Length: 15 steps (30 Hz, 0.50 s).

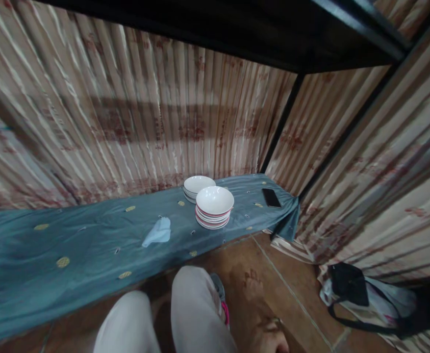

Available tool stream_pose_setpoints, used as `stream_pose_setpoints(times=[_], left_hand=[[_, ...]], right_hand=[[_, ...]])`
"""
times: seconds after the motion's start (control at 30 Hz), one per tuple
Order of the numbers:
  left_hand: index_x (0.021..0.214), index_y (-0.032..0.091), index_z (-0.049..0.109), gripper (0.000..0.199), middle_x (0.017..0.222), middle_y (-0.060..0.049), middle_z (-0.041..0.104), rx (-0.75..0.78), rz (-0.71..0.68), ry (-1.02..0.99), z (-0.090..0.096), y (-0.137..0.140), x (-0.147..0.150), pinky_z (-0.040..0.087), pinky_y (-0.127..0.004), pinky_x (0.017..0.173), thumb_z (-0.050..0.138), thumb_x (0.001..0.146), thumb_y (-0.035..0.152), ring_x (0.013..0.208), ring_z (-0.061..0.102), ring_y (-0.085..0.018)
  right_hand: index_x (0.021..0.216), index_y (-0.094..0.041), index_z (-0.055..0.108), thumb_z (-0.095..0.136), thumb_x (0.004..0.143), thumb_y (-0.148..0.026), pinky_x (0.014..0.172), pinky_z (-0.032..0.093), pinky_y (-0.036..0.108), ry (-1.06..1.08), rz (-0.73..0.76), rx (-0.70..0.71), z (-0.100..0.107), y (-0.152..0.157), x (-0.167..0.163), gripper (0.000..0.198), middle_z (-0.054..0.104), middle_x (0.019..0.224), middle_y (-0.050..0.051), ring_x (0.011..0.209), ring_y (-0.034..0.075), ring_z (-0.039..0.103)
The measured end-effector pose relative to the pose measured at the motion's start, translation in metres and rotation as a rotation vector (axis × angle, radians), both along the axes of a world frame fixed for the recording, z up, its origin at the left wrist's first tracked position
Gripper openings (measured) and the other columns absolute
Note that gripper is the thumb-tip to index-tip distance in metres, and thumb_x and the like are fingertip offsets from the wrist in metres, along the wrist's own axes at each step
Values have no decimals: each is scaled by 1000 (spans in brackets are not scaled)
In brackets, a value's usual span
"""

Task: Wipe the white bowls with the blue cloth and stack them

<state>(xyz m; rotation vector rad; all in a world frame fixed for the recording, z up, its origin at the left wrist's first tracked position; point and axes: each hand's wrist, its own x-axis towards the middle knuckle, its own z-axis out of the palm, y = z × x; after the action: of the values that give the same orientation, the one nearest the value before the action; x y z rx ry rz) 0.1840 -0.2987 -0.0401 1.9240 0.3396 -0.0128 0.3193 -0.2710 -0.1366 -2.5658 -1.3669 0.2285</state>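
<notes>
My right hand [269,337] shows low in the head view, over the brown floor to the right of my knees. It is smeared by motion, so its fingers cannot be made out, nor whether anything is in them. My left hand is out of sight. On the low bench with a blue-green cloth [93,240] stands a stack of white bowls [215,201] with red bands. Just behind it, to the left, is a second stack of white bowls [198,184]. A crumpled light-blue cloth [158,232] lies left of the bowls, touched by neither hand.
A black phone [271,197] lies near the bench's right end. Dark metal bars [283,125] and a dark upper platform [200,29] frame the space above. Patterned curtains [144,108] hang behind and to the right. A black bag [348,284] rests on the floor at right.
</notes>
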Motion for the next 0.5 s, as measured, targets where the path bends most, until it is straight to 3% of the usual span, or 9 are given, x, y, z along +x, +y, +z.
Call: stream_pose_setpoints(times=[0.1,0.2,0.3,0.4,0.5], left_hand=[[102,19,61,24,108,-5,60,-64,20,16,-10,9,-2,50,-36,80,55,86,35,93,59,-20],[114,19,56,30,117,-8,57,-77,66,42,-17,30,-7,51,-39,82,52,88,35,97,59,-20],[104,18,60,26,107,-7,61,-79,127,71,-22,56,-12,51,-37,78,54,87,35,90,60,-18],[80,22,66,16,91,-3,63,-77,232,87,-26,75,-15,47,-30,74,60,82,36,90,60,-20],[82,20,66,21,91,-4,63,-98,300,110,-32,82,-11,47,-32,76,54,86,37,87,59,-20]], right_hand=[[113,-14,61,41,82,-23,85,49,49,-14,-205,-94,5,0,38,38,58,124,20,112,33,57],[118,-7,56,39,82,-19,86,48,48,-53,-352,-115,25,21,94,42,54,124,25,111,34,57],[125,-2,48,34,87,-23,96,42,41,-122,-398,-55,55,47,152,46,51,125,25,117,31,51],[130,3,40,33,87,-26,100,36,39,-222,-439,73,82,72,194,52,43,131,27,125,33,42],[133,5,34,33,88,-34,100,35,41,-241,-445,135,97,97,222,60,44,128,28,125,35,40]])
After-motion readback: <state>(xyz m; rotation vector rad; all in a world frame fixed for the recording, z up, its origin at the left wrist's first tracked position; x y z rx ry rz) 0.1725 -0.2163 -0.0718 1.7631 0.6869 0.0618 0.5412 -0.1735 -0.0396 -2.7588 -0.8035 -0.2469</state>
